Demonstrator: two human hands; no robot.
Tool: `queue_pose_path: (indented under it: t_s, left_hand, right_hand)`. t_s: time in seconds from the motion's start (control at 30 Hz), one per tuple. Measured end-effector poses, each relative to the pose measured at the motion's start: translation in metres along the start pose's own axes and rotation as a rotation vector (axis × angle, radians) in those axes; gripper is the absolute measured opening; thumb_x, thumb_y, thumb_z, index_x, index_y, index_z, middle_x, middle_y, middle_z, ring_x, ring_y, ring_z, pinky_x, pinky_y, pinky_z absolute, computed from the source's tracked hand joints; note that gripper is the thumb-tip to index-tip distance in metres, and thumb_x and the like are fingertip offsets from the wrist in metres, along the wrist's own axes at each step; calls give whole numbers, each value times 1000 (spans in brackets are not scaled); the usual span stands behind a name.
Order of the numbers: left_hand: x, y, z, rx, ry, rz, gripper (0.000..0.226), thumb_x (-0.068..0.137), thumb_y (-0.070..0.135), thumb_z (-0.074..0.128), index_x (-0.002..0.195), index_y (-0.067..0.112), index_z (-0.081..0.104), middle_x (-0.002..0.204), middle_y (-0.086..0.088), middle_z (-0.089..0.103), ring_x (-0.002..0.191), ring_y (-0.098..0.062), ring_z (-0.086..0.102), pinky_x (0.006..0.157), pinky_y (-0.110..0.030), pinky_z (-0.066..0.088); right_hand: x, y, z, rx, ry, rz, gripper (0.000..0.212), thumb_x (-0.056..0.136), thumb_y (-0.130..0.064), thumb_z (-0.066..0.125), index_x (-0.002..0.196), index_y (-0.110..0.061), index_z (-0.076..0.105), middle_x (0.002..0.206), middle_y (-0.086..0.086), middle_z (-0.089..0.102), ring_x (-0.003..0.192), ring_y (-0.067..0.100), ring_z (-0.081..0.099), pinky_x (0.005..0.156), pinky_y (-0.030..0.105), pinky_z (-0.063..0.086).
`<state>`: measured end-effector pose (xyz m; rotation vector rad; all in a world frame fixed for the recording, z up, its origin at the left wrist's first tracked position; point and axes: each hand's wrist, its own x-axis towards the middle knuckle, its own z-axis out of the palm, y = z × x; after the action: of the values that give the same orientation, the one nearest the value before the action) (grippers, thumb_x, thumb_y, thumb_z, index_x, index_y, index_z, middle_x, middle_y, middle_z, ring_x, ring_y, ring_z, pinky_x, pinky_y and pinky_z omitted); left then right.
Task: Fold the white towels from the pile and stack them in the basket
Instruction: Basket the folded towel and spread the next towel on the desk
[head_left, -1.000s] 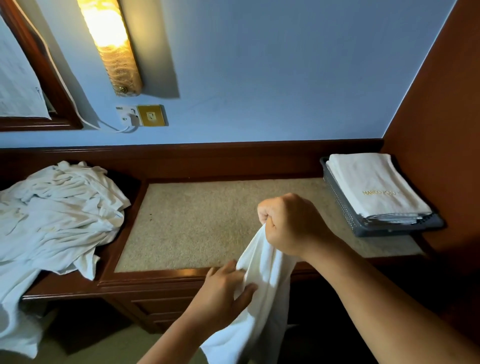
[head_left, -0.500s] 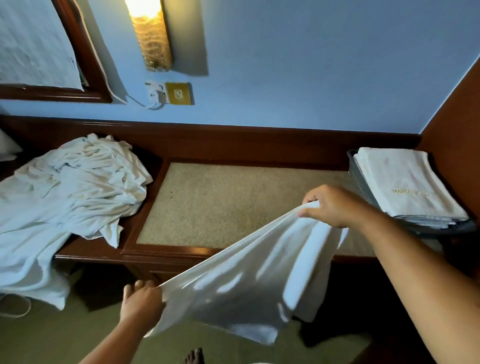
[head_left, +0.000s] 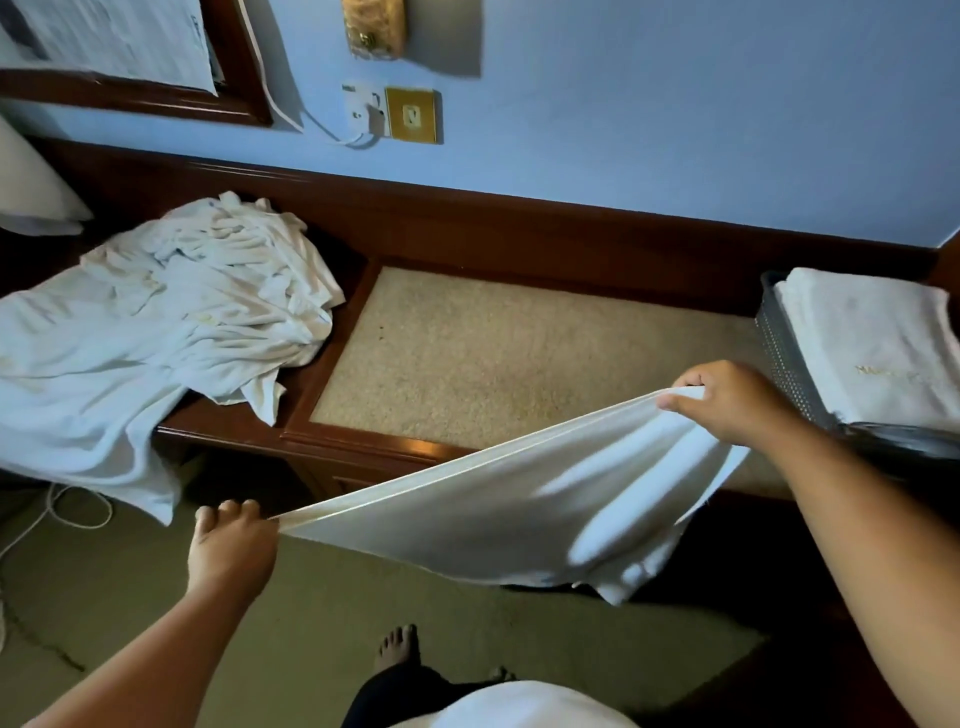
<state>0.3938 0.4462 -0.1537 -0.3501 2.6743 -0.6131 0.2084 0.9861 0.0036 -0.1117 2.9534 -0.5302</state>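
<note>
Head view: 1 white towel (head_left: 519, 499) is held stretched in the air in front of the tabletop (head_left: 519, 364), its upper edge pulled taut between 2 hands. The grip of the left hand (head_left: 228, 540) is closed on the lower-left corner, with the fingers curled round the cloth, low over the floor (head_left: 156, 597). The grip of the right hand (head_left: 727, 400) is closed on the upper-right corner, which is pinched between thumb and fingers above the tabletop's front part, near the basket (head_left: 784, 358). The rest of the towel hangs below in loose folds. The dark perforated basket is set at the right end of the tabletop. Folded towels (head_left: 862, 343) are stacked in it above its rim, the top 1 marked with gold lettering; their number cannot be told. The pile (head_left: 171, 312) of crumpled white towels is spread over the left end and partly draped over the edge.
</note>
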Motion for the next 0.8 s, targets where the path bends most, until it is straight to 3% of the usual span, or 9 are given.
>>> queue_pose_path:
  t_s: [0.07, 0.13, 0.3, 0.4, 0.47, 0.57, 0.67, 0.8]
  left_hand:
    - [12, -11, -1, 13, 24, 48, 15, 80, 35, 73, 93, 29, 77, 97, 4, 62, 98, -26, 51, 91, -43, 34]
    - [24, -27, 1, -23, 98, 58, 14, 69, 33, 86, 72, 22, 78, 80, -2, 62, 87, -32, 54, 85, -46, 36]
    - [43, -55, -34, -233, 103, -68, 25, 92, 46, 59, 80, 27, 69, 88, 6, 66, 92, -23, 63, 84, -38, 37]
    - [59, -75, -41, -635, 141, -237, 24, 92, 32, 60, 71, 18, 61, 75, -2, 61, 75, -28, 58, 71, -36, 42]
    - [69, -87, -42, -897, 184, -313, 25, 88, 19, 64, 66, 12, 57, 66, -7, 56, 67, -30, 53, 61, -35, 41]
    - [78, -95, -55, -980, 300, -268, 24, 85, 12, 64, 65, 7, 52, 66, -10, 54, 65, -31, 51, 57, -37, 40]
    - [95, -101, -70, -1030, 375, -267, 20, 84, 11, 62, 68, 7, 49, 71, -11, 53, 69, -34, 51, 62, -40, 43]
    - [110, -118, -77, -1137, 387, -316, 9, 84, 12, 56, 85, 15, 47, 73, -11, 58, 71, -35, 54, 66, -44, 50]
  right_hand:
    - [4, 7, 17, -48, -31, 46, 29, 81, -57, 72, 73, -29, 69, 75, -10, 68, 76, 17, 65, 74, 35, 56]
    - [6, 9, 33, -99, -50, 66, 32, 82, -61, 68, 75, -30, 67, 75, -11, 67, 78, 19, 65, 74, 33, 54]
    - [-6, 6, 59, -218, -112, 29, 35, 88, -64, 59, 78, -30, 59, 76, -6, 63, 77, 22, 59, 65, 31, 41]
    - [-18, 7, 80, -277, -342, -37, 33, 85, -63, 64, 80, -31, 56, 82, -9, 64, 81, 17, 61, 65, 29, 40]
    - [-25, 7, 84, -301, -400, -37, 22, 84, -55, 70, 80, -38, 56, 83, -12, 63, 83, 13, 63, 65, 26, 41]
    - [-25, 2, 101, -189, -96, 123, 15, 85, -37, 68, 77, -37, 56, 84, -6, 67, 82, 24, 66, 68, 31, 49]
    - [-14, -19, 135, -194, -273, 49, 20, 85, -47, 65, 79, -28, 58, 90, -3, 71, 88, 24, 68, 71, 32, 49]
    - [4, -39, 141, -151, -131, 185, 25, 88, -42, 67, 76, -24, 56, 84, 0, 68, 87, 29, 67, 71, 34, 51]
